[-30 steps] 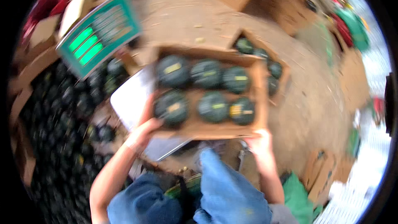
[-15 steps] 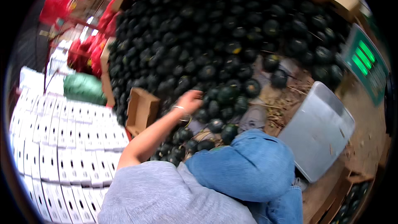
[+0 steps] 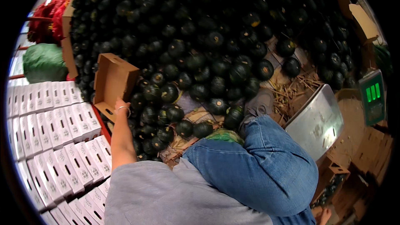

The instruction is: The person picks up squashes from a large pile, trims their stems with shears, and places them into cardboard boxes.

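"What's just changed?"

"The left hand [image 3: 121,103] has left the dark green squashes [image 3: 218,86] for the open carton [image 3: 114,85] at the pile's left edge, so the carton is now within reach. It touches the near rim; whether it's grasping, I can't tell."

"The right hand [image 3: 325,216]?"

"Partly visible by a filled carton [image 3: 327,175]; grip unclear."

"Obstacles?"

"Squashes crowd the open carton's right side, white boxes [image 3: 62,125] its left; the bent leg [image 3: 266,162] lies before the scale plate [image 3: 314,118]."
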The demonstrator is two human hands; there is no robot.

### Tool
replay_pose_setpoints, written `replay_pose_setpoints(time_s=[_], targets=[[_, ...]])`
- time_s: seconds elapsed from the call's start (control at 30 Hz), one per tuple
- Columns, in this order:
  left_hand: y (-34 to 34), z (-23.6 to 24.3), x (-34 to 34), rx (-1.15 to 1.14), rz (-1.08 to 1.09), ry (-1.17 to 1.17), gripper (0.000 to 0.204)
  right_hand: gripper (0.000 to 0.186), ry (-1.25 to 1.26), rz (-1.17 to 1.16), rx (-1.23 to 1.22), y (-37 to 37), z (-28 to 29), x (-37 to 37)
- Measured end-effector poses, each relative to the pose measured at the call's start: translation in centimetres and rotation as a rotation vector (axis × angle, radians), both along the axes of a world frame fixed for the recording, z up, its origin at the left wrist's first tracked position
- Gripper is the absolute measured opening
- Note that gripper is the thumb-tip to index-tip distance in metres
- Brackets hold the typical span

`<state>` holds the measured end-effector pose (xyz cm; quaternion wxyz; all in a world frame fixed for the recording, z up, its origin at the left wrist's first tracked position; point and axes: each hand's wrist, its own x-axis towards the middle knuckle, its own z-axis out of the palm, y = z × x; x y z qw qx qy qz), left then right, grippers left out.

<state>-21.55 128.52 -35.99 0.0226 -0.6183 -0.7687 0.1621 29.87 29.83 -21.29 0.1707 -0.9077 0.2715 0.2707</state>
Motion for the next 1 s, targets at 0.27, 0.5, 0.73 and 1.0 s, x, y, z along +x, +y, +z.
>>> replay_pose_setpoints(time_s=[0.27, 0.5, 0.73, 1.0], targets=[[-2.0, 5.6, 8.1, 0.194, -0.778, -0.356, 0.021, 0.037, -0.631, 1.053, -0.037, 35.9, 10.5, 6.9], [-16.9, 12.7, 35.1, -0.1, -1.812, -0.996, 0.016, 0.043, -0.82, 1.992, 0.007, 61.9, 7.2, -1.5], [-15.7, 7.2, 34.2, -0.264, -1.413, -1.207, 0.024, 0.016, -0.284, 1.557, -0.057, 42.4, -2.0, 3.3], [-28.6, -5.2, 28.1, -0.885, -0.554, -0.856, 0.096, 0.022, 0.081, 1.214, -0.245, 28.0, -11.0, 2.8]])
